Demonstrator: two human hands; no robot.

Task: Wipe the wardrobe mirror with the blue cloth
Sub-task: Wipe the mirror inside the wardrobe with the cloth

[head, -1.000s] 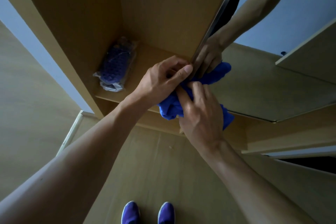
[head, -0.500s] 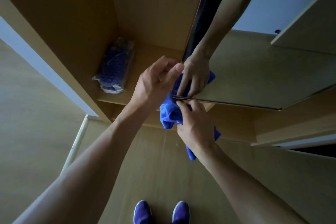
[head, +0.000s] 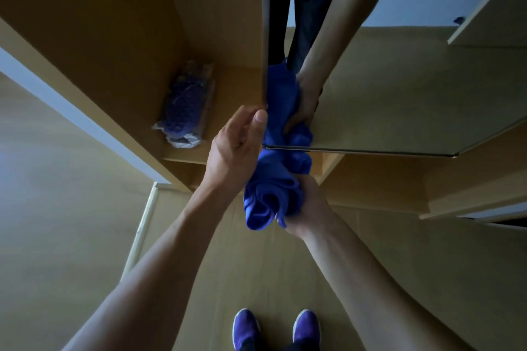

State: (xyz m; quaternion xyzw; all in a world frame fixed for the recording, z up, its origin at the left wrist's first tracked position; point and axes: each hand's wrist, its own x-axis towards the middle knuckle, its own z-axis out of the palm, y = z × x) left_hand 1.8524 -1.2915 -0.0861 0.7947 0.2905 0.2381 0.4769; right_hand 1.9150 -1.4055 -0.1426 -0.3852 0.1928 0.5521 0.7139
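Gripping bunched blue cloth (head: pixel 273 194) in my right hand (head: pixel 309 208), its length running up over mirror (head: pixel 399 94) bottom-left corner; left hand (head: pixel 236 145) nearer the left edge, grip unclear.

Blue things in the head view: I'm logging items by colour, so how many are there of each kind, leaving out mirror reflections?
Blue cloth: 1
Blue shoes, one beside the other: 2
Plastic-wrapped blue item on the wardrobe shelf: 1
Total: 4
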